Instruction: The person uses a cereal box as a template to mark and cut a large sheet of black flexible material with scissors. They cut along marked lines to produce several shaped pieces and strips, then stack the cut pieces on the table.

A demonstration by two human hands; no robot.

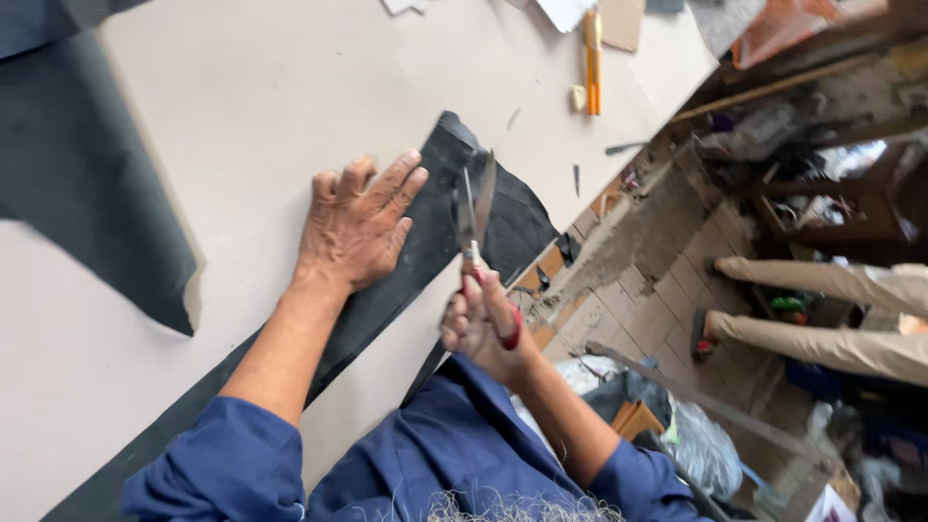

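The black sheet under the left hand looks matt and smooth, like thin leather or cloth. The scissors in the right hand have shiny grey metal blades and glossy red plastic handles. The table is pale, matt and smooth, like card or board. Both sleeves are soft blue cloth. Near the far edge lies a yellow pencil, glossy.
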